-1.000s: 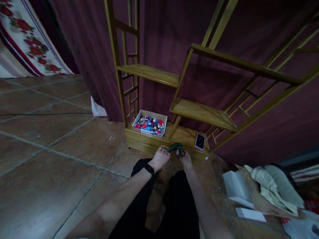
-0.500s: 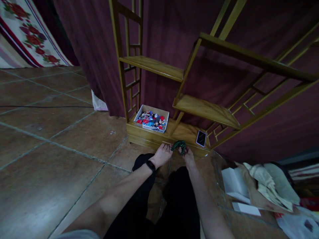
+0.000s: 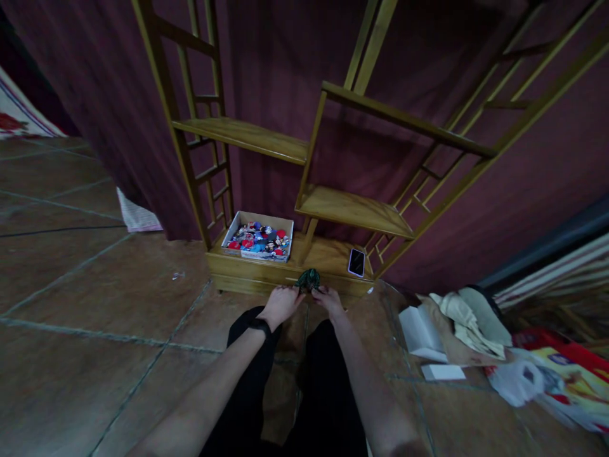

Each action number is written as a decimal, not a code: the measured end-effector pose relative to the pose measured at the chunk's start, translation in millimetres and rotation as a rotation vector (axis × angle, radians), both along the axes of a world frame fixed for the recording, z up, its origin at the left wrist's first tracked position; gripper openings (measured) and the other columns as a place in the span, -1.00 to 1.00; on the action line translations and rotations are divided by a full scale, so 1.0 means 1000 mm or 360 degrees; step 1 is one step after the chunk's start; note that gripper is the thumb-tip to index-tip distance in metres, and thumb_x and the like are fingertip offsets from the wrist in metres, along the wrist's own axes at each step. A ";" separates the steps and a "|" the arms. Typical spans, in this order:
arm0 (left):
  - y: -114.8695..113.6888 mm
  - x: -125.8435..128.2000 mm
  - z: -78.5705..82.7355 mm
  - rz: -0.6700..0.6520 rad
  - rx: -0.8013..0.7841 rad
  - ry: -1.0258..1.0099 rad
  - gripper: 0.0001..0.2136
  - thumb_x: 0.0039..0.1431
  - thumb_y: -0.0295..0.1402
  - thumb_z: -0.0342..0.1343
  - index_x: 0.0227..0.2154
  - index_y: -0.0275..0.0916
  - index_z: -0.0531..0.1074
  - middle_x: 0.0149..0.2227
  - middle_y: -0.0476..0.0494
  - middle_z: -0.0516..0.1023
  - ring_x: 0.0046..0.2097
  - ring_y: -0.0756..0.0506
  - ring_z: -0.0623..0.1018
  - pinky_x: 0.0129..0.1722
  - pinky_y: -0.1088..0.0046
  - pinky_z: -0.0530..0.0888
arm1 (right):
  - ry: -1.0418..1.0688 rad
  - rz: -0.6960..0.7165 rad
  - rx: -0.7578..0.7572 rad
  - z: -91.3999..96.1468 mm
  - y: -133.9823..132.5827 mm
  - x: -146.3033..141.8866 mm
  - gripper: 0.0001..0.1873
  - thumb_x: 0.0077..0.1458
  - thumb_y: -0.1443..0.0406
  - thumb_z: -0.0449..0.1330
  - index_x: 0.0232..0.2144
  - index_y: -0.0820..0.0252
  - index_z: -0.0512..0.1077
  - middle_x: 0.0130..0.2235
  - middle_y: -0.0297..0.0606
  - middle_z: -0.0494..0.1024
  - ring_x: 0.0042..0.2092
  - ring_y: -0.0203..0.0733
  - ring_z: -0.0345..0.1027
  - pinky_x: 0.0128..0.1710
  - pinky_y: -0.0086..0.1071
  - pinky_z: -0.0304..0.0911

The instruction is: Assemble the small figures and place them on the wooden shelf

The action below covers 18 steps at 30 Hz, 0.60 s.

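A small dark green object (image 3: 308,279) is held between both hands just in front of the base of a wooden shelf unit (image 3: 285,270). My left hand (image 3: 280,304), with a black band on its wrist, pinches the object's left side. My right hand (image 3: 328,301) grips its right side. What the green object is cannot be made out. On the shelf's bottom board sit a white box of small colourful pieces (image 3: 259,236) to the left and a phone (image 3: 356,262) lying flat to the right.
The shelf's upper boards (image 3: 352,209) are bare, backed by a dark red curtain (image 3: 285,57). My dark-trousered knees are on the brown tiled floor (image 3: 95,298). White boxes (image 3: 421,330), crumpled cloth (image 3: 469,324) and a plastic bag (image 3: 518,381) lie at right.
The view has swung to the right and drawn back a little, bringing more clutter into sight at right. Both hands stay on the green object, now held closer together.
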<state>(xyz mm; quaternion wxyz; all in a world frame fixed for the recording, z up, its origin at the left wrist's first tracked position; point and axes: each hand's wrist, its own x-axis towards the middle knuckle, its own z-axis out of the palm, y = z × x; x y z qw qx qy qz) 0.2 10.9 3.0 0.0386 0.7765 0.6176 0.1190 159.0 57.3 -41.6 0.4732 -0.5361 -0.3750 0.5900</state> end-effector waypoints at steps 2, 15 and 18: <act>0.002 0.000 -0.001 0.0097 -0.0102 -0.0039 -0.63 0.17 -0.12 -0.23 -0.28 -0.29 0.36 -0.39 -0.25 0.51 -0.29 -0.14 0.51 -0.26 0.37 0.32 | 0.0007 0.0027 0.0008 -0.001 -0.001 0.000 -0.67 -0.45 0.28 0.34 -0.54 0.24 0.32 -0.50 -0.36 0.45 -0.45 -0.31 0.35 -0.47 -0.45 0.29; 0.024 -0.012 -0.028 0.0235 -0.0429 -0.1198 -0.73 0.08 -0.18 -0.09 -0.40 -0.28 0.37 -0.54 -0.06 0.48 -0.50 0.00 0.46 -0.50 0.56 0.28 | 0.0134 0.0163 0.0029 0.002 -0.002 -0.003 -0.65 -0.44 0.29 0.33 -0.46 0.26 0.41 -0.47 -0.32 0.49 -0.50 -0.31 0.35 -0.40 -0.34 0.33; 0.022 -0.011 -0.029 0.0211 -0.0424 -0.1377 -0.72 0.06 -0.16 -0.09 -0.45 -0.29 0.37 -0.59 -0.03 0.45 -0.55 0.01 0.43 -0.53 0.56 0.27 | 0.0111 0.0272 0.0062 0.000 -0.002 -0.002 -0.66 -0.44 0.29 0.32 -0.47 0.26 0.41 -0.43 -0.31 0.49 -0.46 -0.30 0.36 -0.39 -0.37 0.32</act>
